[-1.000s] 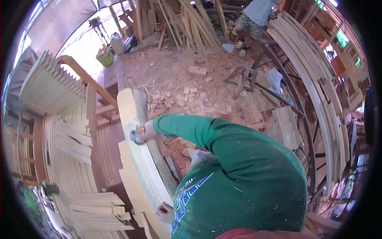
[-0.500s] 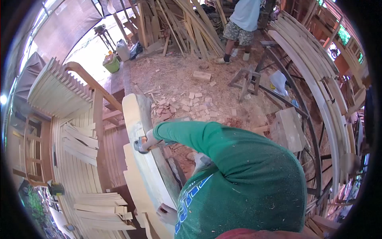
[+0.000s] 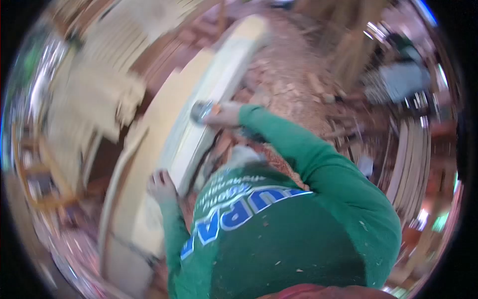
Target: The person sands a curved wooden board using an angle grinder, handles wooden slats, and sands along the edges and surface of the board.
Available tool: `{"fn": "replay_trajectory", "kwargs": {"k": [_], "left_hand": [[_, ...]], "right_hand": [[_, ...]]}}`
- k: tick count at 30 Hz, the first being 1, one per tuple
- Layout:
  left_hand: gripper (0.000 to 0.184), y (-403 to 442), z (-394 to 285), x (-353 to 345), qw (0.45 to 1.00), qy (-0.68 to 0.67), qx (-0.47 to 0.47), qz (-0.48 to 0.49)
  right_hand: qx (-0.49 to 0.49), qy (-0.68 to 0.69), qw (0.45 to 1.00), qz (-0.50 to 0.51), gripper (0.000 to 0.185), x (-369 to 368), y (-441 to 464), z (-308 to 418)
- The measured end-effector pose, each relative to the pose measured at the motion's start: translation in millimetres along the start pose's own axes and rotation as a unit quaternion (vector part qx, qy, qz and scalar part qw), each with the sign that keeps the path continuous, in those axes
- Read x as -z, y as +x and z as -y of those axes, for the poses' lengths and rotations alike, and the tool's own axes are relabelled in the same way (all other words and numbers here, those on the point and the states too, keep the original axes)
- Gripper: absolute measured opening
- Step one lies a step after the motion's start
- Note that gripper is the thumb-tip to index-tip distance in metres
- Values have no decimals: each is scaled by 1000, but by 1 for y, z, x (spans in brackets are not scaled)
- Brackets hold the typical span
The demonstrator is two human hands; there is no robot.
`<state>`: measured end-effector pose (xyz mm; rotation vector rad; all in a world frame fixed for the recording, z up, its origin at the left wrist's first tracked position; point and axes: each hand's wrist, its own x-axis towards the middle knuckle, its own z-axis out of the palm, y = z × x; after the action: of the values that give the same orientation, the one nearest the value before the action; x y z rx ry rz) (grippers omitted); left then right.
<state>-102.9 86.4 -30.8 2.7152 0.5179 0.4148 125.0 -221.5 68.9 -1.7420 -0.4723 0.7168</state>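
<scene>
A long pale wooden board runs diagonally in front of me, with a chalky white band along it. On its upper face, my right hand is closed around what looks like an angle grinder, grey with an orange part; motion blurs it. Lower down, my left hand lies open on the near part of the board, fingers stretched out and apart from the tool. A wider yellowish plank lies along the board's left side.
Slatted wood panels stand at the upper left, and a wooden frame is further left. Wood offcuts and shavings cover the floor. Another person is at the upper right, near stacked long planks.
My view has swung round, so the board now slants up to the right. My left hand shows fully on the board. The grinder stays in my right hand, now nearer my left hand.
</scene>
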Motion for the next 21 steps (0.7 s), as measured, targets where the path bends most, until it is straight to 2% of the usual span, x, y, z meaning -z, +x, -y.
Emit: {"fn": "replay_trajectory", "kwargs": {"k": [1,2,3,4,7,11,14,17,20,21], "left_hand": [[22,-20,37,1,999,13,4,-40],[22,-38,69,5,995,67,34,-64],[22,-55,90,22,992,76,74,-66],[22,-64,90,44,988,89,107,-70],[22,-94,69,68,957,160,198,-137],[23,-122,74,74,922,140,292,-210],[24,-130,43,87,898,146,341,-236],[25,-125,0,101,892,92,375,-236],[25,-148,9,84,895,67,368,-245],[25,-150,12,78,898,52,359,-250]], "right_hand": [[-198,-118,968,101,62,-11,0,36],[-95,-122,984,86,61,-34,8,3],[-111,-94,985,92,67,-58,14,-9],[-65,-93,991,68,67,-68,8,-8],[-199,-125,963,133,68,-50,-11,35],[-175,-216,936,215,72,-66,10,41],[-166,-228,916,285,74,-70,14,85],[-130,-248,902,329,73,-71,18,110],[-115,-262,895,341,71,-118,20,75],[-109,-225,894,371,72,-133,20,65]]}}
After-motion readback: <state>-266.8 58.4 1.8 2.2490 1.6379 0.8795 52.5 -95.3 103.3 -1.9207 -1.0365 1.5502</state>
